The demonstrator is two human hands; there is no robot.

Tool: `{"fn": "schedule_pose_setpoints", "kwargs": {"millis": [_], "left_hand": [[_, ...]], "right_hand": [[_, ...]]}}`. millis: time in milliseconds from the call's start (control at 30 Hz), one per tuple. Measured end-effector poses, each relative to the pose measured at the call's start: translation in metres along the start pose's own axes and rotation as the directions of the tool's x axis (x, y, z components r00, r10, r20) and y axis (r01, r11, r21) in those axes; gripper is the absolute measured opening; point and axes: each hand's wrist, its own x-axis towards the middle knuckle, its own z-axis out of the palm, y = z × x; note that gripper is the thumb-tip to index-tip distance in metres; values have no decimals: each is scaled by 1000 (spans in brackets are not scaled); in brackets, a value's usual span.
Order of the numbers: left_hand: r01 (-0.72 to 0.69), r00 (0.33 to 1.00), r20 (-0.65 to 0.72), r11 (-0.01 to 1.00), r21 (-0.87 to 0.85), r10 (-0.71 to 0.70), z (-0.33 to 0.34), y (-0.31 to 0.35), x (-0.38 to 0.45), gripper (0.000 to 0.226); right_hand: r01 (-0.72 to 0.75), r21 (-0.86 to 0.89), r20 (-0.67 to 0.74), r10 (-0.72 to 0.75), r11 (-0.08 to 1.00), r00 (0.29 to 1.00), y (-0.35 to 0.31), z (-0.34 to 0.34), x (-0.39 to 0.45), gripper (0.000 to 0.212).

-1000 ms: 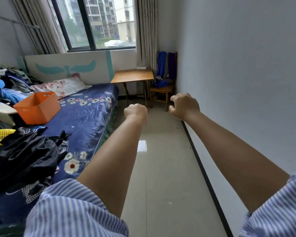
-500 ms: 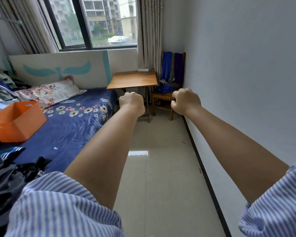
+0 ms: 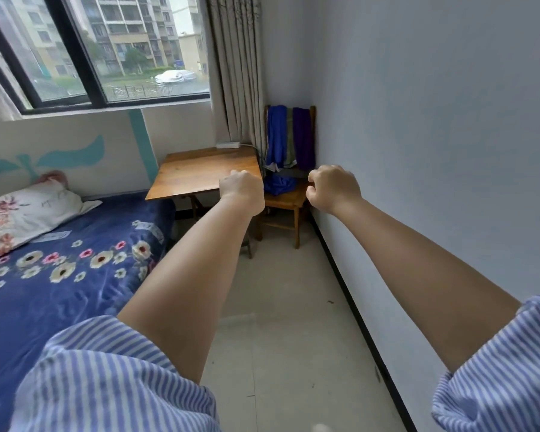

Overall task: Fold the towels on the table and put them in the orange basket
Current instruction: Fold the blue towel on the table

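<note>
Floral blue bed (image 3: pixel 60 294), flowered pillow (image 3: pixel 22 210), wooden chair (image 3: pixel 289 201), beige curtain (image 3: pixel 234 70), window (image 3: pixel 106 48)

The left hand (image 3: pixel 242 191) covers the near right corner of the worktop (image 3: pixel 200 171) and shows only its back, so its curled fingers are out of sight. The right hand (image 3: pixel 332 188) blocks part of the chair (image 3: pixel 286 202) seat just behind it. Between the two hands, a blue cloth (image 3: pixel 279 185) lies bunched on that seat, its shape unclear. Above the hands, towels (image 3: pixel 289 135) hang over the chair back; how many cannot be told. Far left of the left hand, the bed (image 3: pixel 60 275) and pillow (image 3: pixel 19 210) run off the frame's edge.
</note>
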Motion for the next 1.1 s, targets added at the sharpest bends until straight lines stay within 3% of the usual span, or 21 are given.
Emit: {"fn": "schedule_pose_setpoints", "kwargs": {"millis": [100,400,667,1100], "left_hand": [[-15,1000,-21,1000,9,15,21,3,75,27],[27,995,93,998,-52,-22,82,8,289,27],[64,992,113,995,-73,-55,152,-34,473,25],[39,967,255,997,-69,-21,243,-81,758,30]], "right_hand": [[-1,-2,1,1,1000,1000,30,33,66,28],[0,63,102,-7,998,995,101,130,267,30],[10,56,131,-17,998,991,128,234,444,31],[-213,105,198,189,971,962,201,356,688,31]]}}
